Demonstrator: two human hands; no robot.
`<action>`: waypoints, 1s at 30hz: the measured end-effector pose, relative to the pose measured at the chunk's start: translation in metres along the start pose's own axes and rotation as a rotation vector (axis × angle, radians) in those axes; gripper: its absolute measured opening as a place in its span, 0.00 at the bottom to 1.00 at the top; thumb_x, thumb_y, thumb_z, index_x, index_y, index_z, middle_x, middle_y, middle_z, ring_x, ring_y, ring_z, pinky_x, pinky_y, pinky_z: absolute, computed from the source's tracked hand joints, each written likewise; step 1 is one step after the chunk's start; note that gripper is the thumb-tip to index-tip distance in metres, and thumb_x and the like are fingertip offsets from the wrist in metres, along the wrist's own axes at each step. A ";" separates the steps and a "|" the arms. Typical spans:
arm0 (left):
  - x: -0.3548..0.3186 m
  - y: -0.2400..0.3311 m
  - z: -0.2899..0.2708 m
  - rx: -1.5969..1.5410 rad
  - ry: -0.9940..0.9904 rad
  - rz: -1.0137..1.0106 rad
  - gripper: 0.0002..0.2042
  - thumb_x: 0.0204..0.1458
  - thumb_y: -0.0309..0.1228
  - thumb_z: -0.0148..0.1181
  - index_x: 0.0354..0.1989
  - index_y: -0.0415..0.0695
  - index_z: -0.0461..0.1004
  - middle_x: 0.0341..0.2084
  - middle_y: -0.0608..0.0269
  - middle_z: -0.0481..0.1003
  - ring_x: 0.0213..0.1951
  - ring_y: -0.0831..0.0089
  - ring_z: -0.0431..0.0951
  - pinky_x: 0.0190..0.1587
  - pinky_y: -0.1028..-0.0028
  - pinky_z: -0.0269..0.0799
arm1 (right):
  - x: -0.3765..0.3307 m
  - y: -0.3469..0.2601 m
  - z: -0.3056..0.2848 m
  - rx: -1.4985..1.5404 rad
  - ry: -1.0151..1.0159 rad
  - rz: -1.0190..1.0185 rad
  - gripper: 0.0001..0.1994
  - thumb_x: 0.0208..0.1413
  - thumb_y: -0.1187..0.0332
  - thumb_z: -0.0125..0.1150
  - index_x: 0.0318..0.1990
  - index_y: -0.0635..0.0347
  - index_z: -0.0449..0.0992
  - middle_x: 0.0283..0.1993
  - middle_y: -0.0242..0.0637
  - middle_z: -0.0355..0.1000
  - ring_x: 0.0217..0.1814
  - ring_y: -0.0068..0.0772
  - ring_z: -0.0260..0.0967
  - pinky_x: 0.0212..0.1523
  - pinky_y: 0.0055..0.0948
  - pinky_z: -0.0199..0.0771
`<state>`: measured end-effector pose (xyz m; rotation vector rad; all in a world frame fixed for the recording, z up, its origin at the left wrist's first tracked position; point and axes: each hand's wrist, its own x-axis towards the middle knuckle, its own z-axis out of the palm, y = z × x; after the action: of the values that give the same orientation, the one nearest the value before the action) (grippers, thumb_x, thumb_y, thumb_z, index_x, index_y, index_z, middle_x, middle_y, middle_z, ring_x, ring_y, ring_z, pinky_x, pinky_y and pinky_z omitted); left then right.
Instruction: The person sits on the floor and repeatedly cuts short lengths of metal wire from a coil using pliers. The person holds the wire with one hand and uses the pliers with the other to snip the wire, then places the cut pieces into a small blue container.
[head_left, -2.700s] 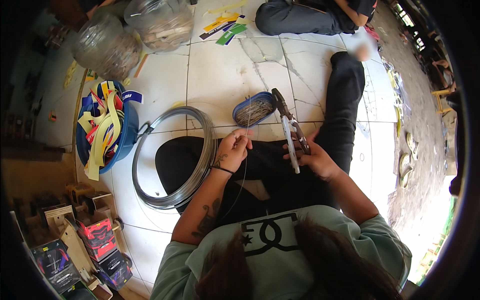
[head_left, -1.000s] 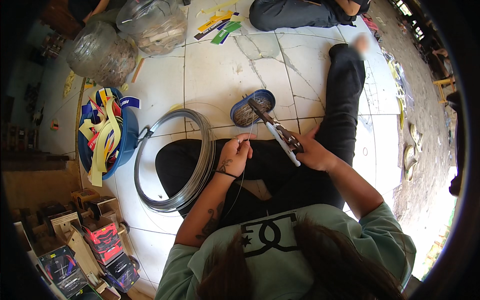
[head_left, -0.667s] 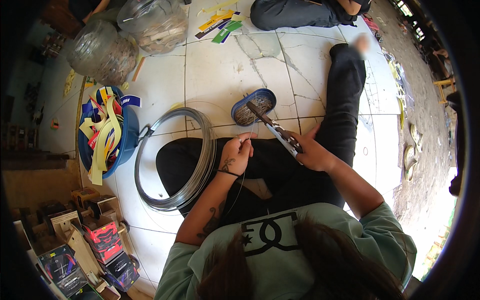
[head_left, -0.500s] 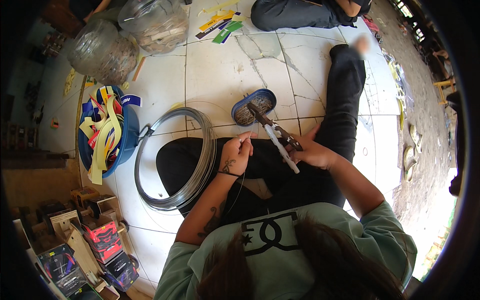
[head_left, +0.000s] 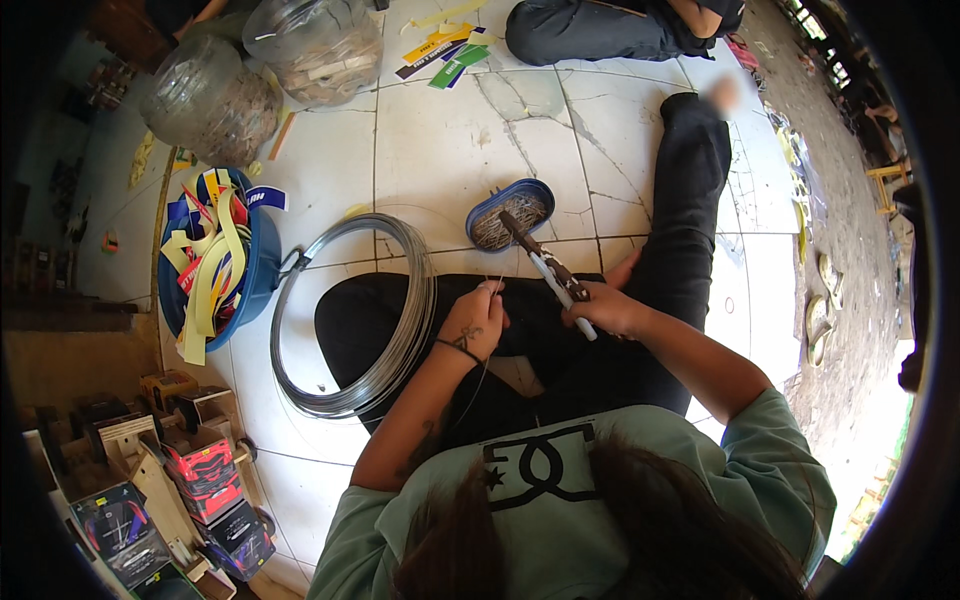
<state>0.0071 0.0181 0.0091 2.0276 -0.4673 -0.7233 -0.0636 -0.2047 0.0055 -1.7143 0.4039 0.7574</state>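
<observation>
My left hand (head_left: 475, 317) is closed in a pinch on a thin wire (head_left: 499, 284), whose end stands up just past the fingertips. A length of the same wire trails below the wrist. In my right hand (head_left: 603, 308) are long pliers (head_left: 540, 258), one handle brown, the other white. The dark jaws point up and left, over a small blue oval tray (head_left: 538, 188) of short metal pieces. A gap separates the jaws from the wire end. On my left knee and the floor rests a large coil of grey wire (head_left: 283, 345).
A blue basin (head_left: 262, 255) of coloured strips stands left of the coil. Behind it are clear plastic containers (head_left: 310, 50). More strips (head_left: 450, 55) lie at the far side, near another person's leg (head_left: 570, 30). Wooden toy trucks (head_left: 200, 470) fill the lower left.
My right hand has closed further around the pliers, and the handles sit nearer each other. The left hand has shifted slightly down and toward me, still pinching the wire.
</observation>
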 end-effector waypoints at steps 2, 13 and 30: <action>-0.009 0.000 -0.002 0.133 -0.006 -0.007 0.09 0.55 0.25 0.39 0.40 0.34 0.65 0.15 0.61 0.71 0.17 0.76 0.70 0.23 0.77 0.64 | 0.004 0.003 -0.003 0.060 0.018 -0.022 0.12 0.43 0.66 0.54 0.32 0.67 0.69 0.27 0.40 0.71 0.30 0.32 0.69 0.33 0.27 0.67; 0.000 0.002 0.001 0.008 -0.023 -0.156 0.07 0.54 0.24 0.40 0.32 0.36 0.67 0.14 0.59 0.71 0.18 0.72 0.72 0.25 0.75 0.66 | 0.032 0.008 0.009 -0.023 0.090 0.171 0.07 0.42 0.70 0.50 0.27 0.65 0.67 0.21 0.38 0.68 0.22 0.31 0.68 0.24 0.29 0.68; 0.017 0.007 -0.005 -0.079 0.153 -0.032 0.07 0.53 0.23 0.40 0.31 0.37 0.66 0.13 0.60 0.70 0.16 0.73 0.72 0.22 0.74 0.66 | -0.001 0.002 -0.012 0.258 -0.244 0.005 0.32 0.41 0.75 0.46 0.60 0.65 0.51 0.55 0.43 0.60 0.54 0.32 0.62 0.48 0.28 0.64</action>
<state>0.0232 0.0081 0.0121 2.0025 -0.3130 -0.5913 -0.0618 -0.2168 0.0063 -1.3625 0.3215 0.8674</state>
